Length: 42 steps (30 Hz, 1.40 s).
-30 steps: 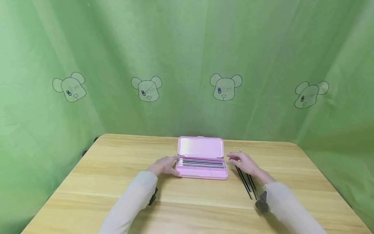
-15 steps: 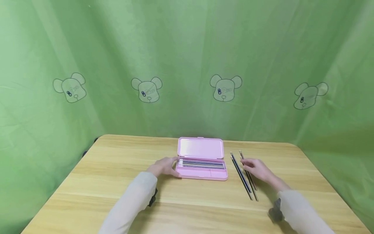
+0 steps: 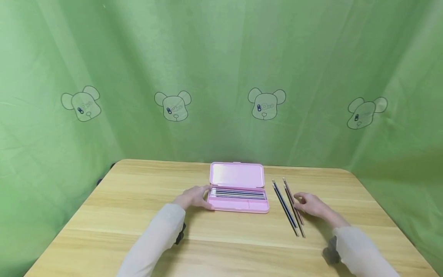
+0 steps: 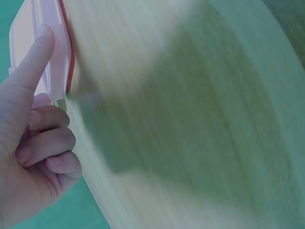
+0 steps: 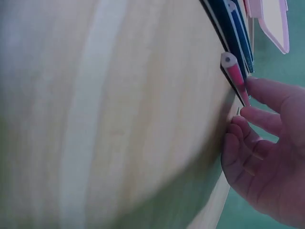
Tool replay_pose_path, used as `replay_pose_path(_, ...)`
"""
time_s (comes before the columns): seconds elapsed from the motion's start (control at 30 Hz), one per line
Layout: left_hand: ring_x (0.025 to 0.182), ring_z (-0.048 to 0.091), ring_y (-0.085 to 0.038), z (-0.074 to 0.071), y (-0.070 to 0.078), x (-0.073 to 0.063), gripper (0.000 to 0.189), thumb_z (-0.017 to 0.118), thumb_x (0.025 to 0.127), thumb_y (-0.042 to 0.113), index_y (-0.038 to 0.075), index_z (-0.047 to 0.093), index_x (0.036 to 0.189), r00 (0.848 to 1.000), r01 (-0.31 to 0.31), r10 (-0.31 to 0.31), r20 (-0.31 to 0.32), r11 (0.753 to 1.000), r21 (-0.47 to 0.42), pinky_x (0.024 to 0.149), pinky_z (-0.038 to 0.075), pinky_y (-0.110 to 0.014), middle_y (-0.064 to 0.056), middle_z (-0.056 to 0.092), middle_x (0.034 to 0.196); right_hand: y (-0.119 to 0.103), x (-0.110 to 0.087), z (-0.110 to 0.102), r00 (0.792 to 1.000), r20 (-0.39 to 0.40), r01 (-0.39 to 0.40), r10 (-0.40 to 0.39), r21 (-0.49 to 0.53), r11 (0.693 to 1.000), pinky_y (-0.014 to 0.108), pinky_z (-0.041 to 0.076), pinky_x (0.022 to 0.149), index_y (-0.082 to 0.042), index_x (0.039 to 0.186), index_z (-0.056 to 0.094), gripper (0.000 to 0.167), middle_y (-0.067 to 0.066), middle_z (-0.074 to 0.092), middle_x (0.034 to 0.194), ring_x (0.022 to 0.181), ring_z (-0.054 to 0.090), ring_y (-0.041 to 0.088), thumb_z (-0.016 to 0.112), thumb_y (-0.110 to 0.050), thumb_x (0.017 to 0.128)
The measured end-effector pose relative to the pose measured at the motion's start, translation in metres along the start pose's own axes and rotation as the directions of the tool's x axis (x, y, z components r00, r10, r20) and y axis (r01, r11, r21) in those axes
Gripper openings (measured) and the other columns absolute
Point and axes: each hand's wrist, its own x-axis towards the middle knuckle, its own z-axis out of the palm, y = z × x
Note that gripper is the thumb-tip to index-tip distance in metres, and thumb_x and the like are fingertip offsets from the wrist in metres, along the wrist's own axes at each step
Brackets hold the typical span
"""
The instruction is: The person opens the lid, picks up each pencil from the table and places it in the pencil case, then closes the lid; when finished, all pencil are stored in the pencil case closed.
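A pink pencil case (image 3: pixel 238 210) lies open on the table with several striped pencils (image 3: pixel 238 193) in its back compartment. My left hand (image 3: pixel 194 197) holds the case's left end, its thumb on the front corner in the left wrist view. To the right of the case, two dark blue pencils (image 3: pixel 285 207) lie slantwise. Beside them are a reddish pencil (image 5: pixel 234 74) and another dark pencil (image 3: pixel 302 231). My right hand (image 3: pixel 313 204) is at the right side of these pencils, thumb and index finger spread apart, the fingertips at the reddish pencil.
The wooden table (image 3: pixel 221 242) has rounded back corners. A green curtain (image 3: pixel 221 57) with bear-head outlines hangs behind and at both sides. The raised case lid (image 3: pixel 237 175) leans back towards the curtain. A dark device (image 3: pixel 331 252) sits at the right wrist.
My right hand has moved right and towards me, from over the blue pencils to the reddish one, uncovering the pencils' far ends. The left hand has stayed on the pencil case.
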Motion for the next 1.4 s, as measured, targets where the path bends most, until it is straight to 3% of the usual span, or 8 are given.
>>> replay_pose_path(0.2,0.121,0.045,-0.034,-0.01,0.013,-0.015,0.091,0.076,0.066,0.048,0.015,0.035,0.141,1.0,0.02,-0.02,0.009,1.0,-0.021,0.095,0.042,-0.049,-0.019,0.046,0.134,0.001,-0.001,0.0,1.0,0.001,-0.016,0.016,0.001,1.0,0.037,0.051,0.066,0.019,0.118,0.044,0.048,0.016,0.059,0.085,0.076,0.055,0.024,0.061,-0.005,0.08)
replay_pose_path(0.43,0.12,0.046,-0.033,-0.006,0.006,-0.009,0.095,0.074,0.063,0.057,0.017,0.035,0.141,1.0,-0.004,0.004,-0.003,1.0,-0.02,0.094,0.043,-0.047,-0.018,0.047,0.133,-0.001,-0.002,-0.002,0.999,-0.008,-0.032,0.032,-0.025,0.999,0.042,0.053,0.068,0.02,0.115,0.045,0.047,0.019,0.06,0.083,0.074,0.058,0.028,0.062,-0.001,0.077)
replay_pose_path(0.53,0.121,0.046,-0.033,-0.013,0.015,-0.016,0.092,0.075,0.065,0.051,0.014,0.035,0.14,1.0,0.021,-0.021,0.005,1.0,-0.013,0.095,0.042,-0.047,-0.019,0.047,0.133,-0.001,0.0,-0.003,1.0,-0.007,-0.027,0.026,-0.052,0.998,0.045,0.053,0.071,0.02,0.113,0.046,0.043,0.024,0.06,0.086,0.078,0.059,0.033,0.06,0.002,0.077)
replay_pose_path(0.67,0.12,0.046,-0.034,-0.013,0.015,-0.016,0.091,0.075,0.067,0.049,0.014,0.035,0.141,1.0,0.018,-0.018,0.001,1.0,0.003,0.095,0.043,-0.048,-0.019,0.047,0.133,0.003,0.003,-0.005,0.999,-0.031,-0.011,0.009,-0.069,0.998,0.047,0.052,0.072,0.019,0.106,0.051,0.034,0.026,0.06,0.087,0.08,0.059,0.036,0.057,0.006,0.075)
replay_pose_path(0.83,0.121,0.046,-0.034,-0.011,0.014,-0.014,0.091,0.075,0.067,0.049,0.014,0.035,0.141,1.0,0.014,-0.014,0.004,1.0,0.01,0.095,0.042,-0.047,-0.018,0.046,0.134,0.008,0.005,-0.007,0.992,-0.117,0.032,-0.041,-0.074,0.997,0.042,0.051,0.064,0.016,0.104,0.053,0.028,0.017,0.059,0.08,0.072,0.056,0.027,0.054,0.005,0.078)
replay_pose_path(1.0,0.12,0.046,-0.034,-0.01,0.015,-0.015,0.091,0.075,0.067,0.049,0.013,0.035,0.14,1.0,0.01,-0.01,0.004,1.0,0.012,0.095,0.043,-0.048,-0.018,0.047,0.133,0.0,0.009,-0.004,0.97,-0.195,0.131,-0.143,-0.075,0.989,0.032,0.046,0.061,0.01,0.104,0.058,0.025,0.01,0.058,0.078,0.069,0.052,0.018,0.057,0.006,0.08)
replay_pose_path(1.17,0.12,0.046,-0.034,-0.011,0.015,-0.016,0.091,0.075,0.067,0.049,0.014,0.035,0.141,1.0,0.017,-0.017,0.002,1.0,0.021,0.095,0.043,-0.047,-0.018,0.047,0.134,-0.016,0.02,0.005,0.951,-0.176,0.243,-0.253,-0.074,0.967,0.03,0.047,0.065,0.005,0.108,0.06,0.028,0.009,0.059,0.082,0.074,0.052,0.017,0.059,0.006,0.08)
replay_pose_path(1.4,0.119,0.047,-0.035,-0.011,0.015,-0.016,0.091,0.075,0.067,0.048,0.013,0.035,0.14,1.0,0.01,-0.01,0.001,1.0,0.024,0.094,0.043,-0.048,-0.019,0.047,0.133,-0.039,0.035,0.025,0.937,-0.117,0.317,-0.33,-0.115,0.941,0.028,0.047,0.067,-0.001,0.107,0.065,0.027,0.002,0.059,0.083,0.074,0.052,0.012,0.059,0.004,0.081)
